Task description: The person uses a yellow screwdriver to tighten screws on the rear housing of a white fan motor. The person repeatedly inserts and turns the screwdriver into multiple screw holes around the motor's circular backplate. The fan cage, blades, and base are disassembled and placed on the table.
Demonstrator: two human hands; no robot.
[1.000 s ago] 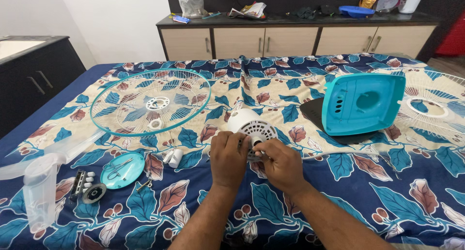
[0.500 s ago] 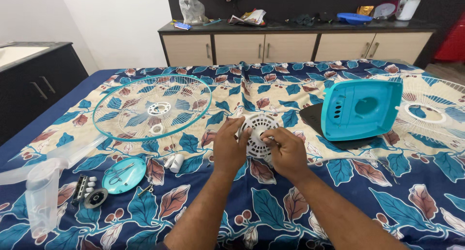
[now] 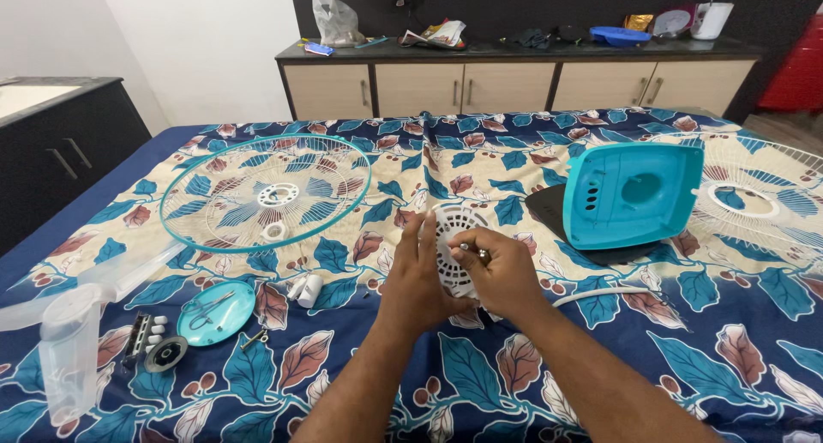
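A white round vented fan motor cover point(image 3: 452, 237) stands tilted up above the floral bedsheet, facing me. My left hand point(image 3: 413, 277) grips its left rim. My right hand point(image 3: 500, 274) presses on its front, fingertips pinching a small metal part point(image 3: 467, 249) at the cover's centre. Both forearms reach in from the bottom edge. Just right of the hands sits a teal fan base housing point(image 3: 630, 194) on a dark plate, with a white cord point(image 3: 591, 295) running toward my right wrist.
A teal wire fan guard point(image 3: 266, 191) lies at the left, a white guard point(image 3: 763, 204) at the far right. A teal disc with small tools point(image 3: 216, 313), white knobs point(image 3: 304, 289), a black part point(image 3: 163, 354) and clear fan blades point(image 3: 73, 344) lie near left. A cabinet stands behind.
The white cover has been lifted off the sheet and tilted up toward me. Both hands rose with it, and my right fingers moved onto its centre.
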